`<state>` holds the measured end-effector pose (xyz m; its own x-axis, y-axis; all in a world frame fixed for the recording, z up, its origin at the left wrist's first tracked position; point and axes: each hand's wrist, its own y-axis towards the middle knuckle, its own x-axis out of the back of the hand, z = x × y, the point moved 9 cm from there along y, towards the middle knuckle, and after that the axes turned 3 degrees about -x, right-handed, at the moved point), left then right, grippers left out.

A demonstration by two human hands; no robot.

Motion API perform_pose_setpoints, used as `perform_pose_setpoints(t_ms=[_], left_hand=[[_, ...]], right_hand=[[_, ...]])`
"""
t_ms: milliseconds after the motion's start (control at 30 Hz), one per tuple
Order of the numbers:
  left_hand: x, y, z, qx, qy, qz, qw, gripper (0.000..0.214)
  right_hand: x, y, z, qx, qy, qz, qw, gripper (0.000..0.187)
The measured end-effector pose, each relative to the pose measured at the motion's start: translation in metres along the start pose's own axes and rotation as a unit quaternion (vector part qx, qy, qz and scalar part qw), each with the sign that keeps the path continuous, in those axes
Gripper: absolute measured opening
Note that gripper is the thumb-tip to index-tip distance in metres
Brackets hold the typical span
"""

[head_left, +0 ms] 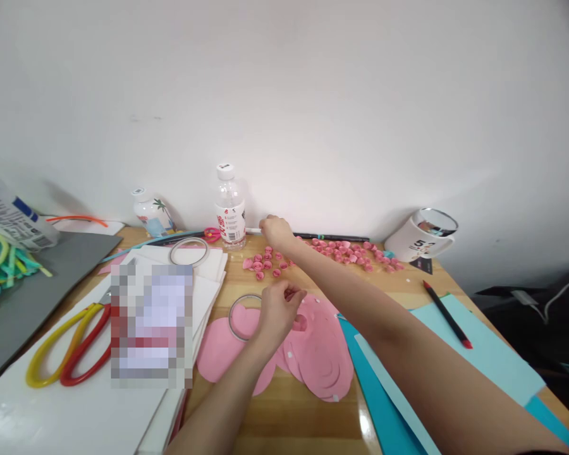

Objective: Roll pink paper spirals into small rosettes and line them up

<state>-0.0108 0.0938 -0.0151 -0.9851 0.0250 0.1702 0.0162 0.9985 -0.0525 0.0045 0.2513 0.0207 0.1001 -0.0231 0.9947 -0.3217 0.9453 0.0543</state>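
Observation:
My left hand [279, 308] hovers over pink paper cut-outs [320, 354] on the wooden table, its fingers pinched together on a small pink piece. A clear tape ring [239, 316] lies just left of that hand. My right hand [275, 232] reaches far forward to the back of the table, fingers curled at the end of a thin white stick [253, 230] beside a water bottle [230, 205]. Several small pink paper roses [265, 262] lie just below it, and more roses [355, 251] are scattered to the right.
White boards [90, 404] with red and yellow scissors [69, 347] and another tape ring [188, 251] lie at left. A grey mat [33, 284] holds green strips. A mug [420, 237], a red pencil [448, 315], teal paper sheets [483, 354] and a small jar [150, 213] stand around.

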Motion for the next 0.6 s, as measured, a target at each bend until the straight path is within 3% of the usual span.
perform_pose_setpoints(t_ms=[133,267,400,500,600], left_hand=[[0.000,-0.001,0.001,0.008,0.002,0.001,1.000,0.011],[0.001,0.000,0.000,-0.001,0.013,-0.002,1.000,0.012],[-0.001,0.002,0.001,-0.016,0.030,0.006,0.999,0.013],[-0.001,0.004,0.002,-0.026,0.049,0.004,0.998,0.013],[0.002,0.006,0.001,-0.029,0.055,-0.004,0.998,0.013]], right_hand=[[-0.011,0.007,0.001,0.007,0.048,-0.024,0.999,0.024],[-0.007,0.005,-0.006,0.015,0.098,-0.062,0.993,0.029],[0.012,-0.010,-0.026,0.016,0.138,-0.110,0.984,0.032],[0.033,-0.036,-0.046,0.023,0.173,-0.146,0.974,0.031],[0.063,-0.082,-0.067,0.032,0.287,-0.221,0.931,0.025]])
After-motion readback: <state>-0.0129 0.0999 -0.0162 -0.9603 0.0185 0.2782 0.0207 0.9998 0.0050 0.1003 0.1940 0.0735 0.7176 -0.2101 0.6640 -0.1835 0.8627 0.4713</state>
